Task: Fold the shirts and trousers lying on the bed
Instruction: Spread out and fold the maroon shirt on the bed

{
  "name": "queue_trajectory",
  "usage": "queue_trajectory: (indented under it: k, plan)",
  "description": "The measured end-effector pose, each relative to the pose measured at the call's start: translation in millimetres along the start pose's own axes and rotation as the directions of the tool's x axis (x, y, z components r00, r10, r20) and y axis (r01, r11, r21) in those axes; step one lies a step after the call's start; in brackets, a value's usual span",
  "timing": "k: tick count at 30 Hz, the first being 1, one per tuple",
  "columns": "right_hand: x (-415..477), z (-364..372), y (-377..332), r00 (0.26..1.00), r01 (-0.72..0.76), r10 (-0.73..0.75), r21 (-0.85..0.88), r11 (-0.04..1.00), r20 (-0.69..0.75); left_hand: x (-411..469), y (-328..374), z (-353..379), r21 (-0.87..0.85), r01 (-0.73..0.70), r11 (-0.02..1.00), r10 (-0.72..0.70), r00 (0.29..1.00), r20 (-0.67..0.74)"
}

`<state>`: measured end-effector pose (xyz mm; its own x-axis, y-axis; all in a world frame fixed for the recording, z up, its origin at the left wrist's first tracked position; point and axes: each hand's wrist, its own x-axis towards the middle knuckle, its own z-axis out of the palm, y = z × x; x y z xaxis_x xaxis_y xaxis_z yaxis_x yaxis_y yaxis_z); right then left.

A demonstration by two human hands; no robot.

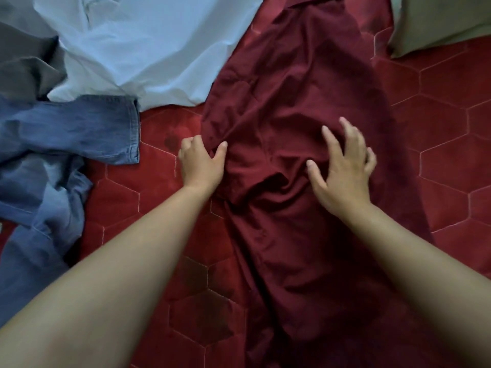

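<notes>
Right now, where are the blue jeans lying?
In the head view the blue jeans lie crumpled at the left edge of the red quilted bedspread, just below the white shirt and left of the person's left hand.

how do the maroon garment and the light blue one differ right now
The maroon garment lies lengthwise down the middle of the bed; the light blue garment is spread at the far left corner. The left hand grips the maroon one's edge and the right hand rests spread on it, while nothing touches the light blue one. The maroon nearly blends with the red bedcover; the light blue stands out. Both are wrinkled and unfolded.
</notes>
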<state>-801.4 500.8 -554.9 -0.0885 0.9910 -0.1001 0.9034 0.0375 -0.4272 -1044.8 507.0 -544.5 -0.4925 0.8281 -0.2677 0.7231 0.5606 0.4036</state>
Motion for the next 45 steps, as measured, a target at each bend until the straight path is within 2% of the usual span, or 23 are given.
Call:
queue_trajectory:
  k: [2,4,6,8,10,12,13,15,17,18,19,20,22,24,25,27,30,33,36,39,42,45]
  plan:
    - [-2,-1,17,0.995,-0.038,0.047,-0.096,0.995,0.092,1,9,4,0.001,0.06,0.998,-0.06,0.998,-0.035]
    - [-7,0,32,0.982,-0.006,0.036,-0.158,0.987,0.187,1,19,6,-0.039,0.122,0.992,-0.125,0.989,-0.081]
    - [-9,-4,40,0.982,0.016,0.011,-0.139,0.99,0.189,-4,30,0,-0.076,0.148,0.986,-0.157,0.978,-0.139]
    - [-11,-14,43,0.986,-0.011,0.025,-0.087,0.996,0.163,-9,44,-11,-0.037,0.076,0.996,-0.083,0.972,-0.22]
    - [-15,-25,47,0.989,-0.035,0.04,-0.038,0.999,0.139,-16,64,-20,0.007,-0.062,0.998,0.062,0.959,-0.278]
    - [-22,-41,54,0.993,-0.061,0.06,0.009,0.998,0.105,-26,93,-18,-0.02,-0.203,0.979,0.191,0.948,-0.255]
    - [-25,-50,60,0.994,-0.078,0.075,0.033,0.996,0.082,-34,110,-11,-0.077,-0.266,0.961,0.248,0.951,-0.185]
    - [-32,-68,71,0.994,-0.108,0.105,0.078,0.991,0.038,-57,139,8,-0.276,-0.297,0.914,0.341,0.931,0.13]
    - [-35,-84,80,0.992,-0.127,0.127,0.12,0.985,0.01,-79,157,28,-0.43,-0.166,0.887,0.373,0.806,0.459]
    - [-35,-90,83,0.991,-0.13,0.131,0.138,0.982,0.002,-86,159,37,-0.44,-0.15,0.885,0.387,0.762,0.519]
    - [-34,-94,85,0.992,-0.126,0.127,0.152,0.98,-0.002,-90,156,42,-0.429,-0.181,0.885,0.403,0.758,0.513]
    - [-31,-97,86,0.993,-0.114,0.116,0.164,0.98,-0.004,-90,152,43,-0.41,-0.229,0.883,0.417,0.783,0.461]
    - [-20,-98,84,0.998,-0.061,0.064,0.184,0.981,-0.007,-85,140,42,-0.339,-0.348,0.874,0.445,0.853,0.272]
    - [-7,-90,77,1.0,0.019,-0.02,0.176,0.984,0.006,-76,128,41,-0.209,-0.454,0.866,0.482,0.869,0.112]
    - [0,-83,72,0.998,0.058,-0.061,0.157,0.986,0.019,-72,122,42,-0.122,-0.482,0.868,0.492,0.867,0.074]
    - [10,-64,62,0.989,0.119,-0.127,0.107,0.987,0.076,-67,109,48,0.036,-0.508,0.86,0.504,0.859,0.09]
    - [12,-32,62,0.963,0.167,-0.155,-0.034,0.985,0.221,-63,88,66,0.179,-0.516,0.837,0.475,0.85,0.23]
    - [10,-17,76,0.96,0.217,-0.183,-0.147,0.965,0.214,-61,71,82,0.266,-0.542,0.797,0.493,0.839,0.232]
    - [10,-16,80,0.97,0.2,-0.178,-0.124,0.972,0.165,-58,68,87,0.287,-0.551,0.784,0.517,0.835,0.188]
    - [3,-22,82,0.988,0.103,-0.093,-0.083,0.991,0.119,-59,71,85,0.291,-0.546,0.785,0.503,0.837,0.213]
    - [-17,-34,91,0.993,0.041,-0.035,-0.053,0.998,0.109,-70,71,77,0.229,-0.521,0.823,0.478,0.851,0.216]
    - [-53,-47,102,0.989,0.026,-0.022,-0.026,0.999,0.144,-103,57,63,0.195,-0.426,0.884,0.392,0.9,0.188]
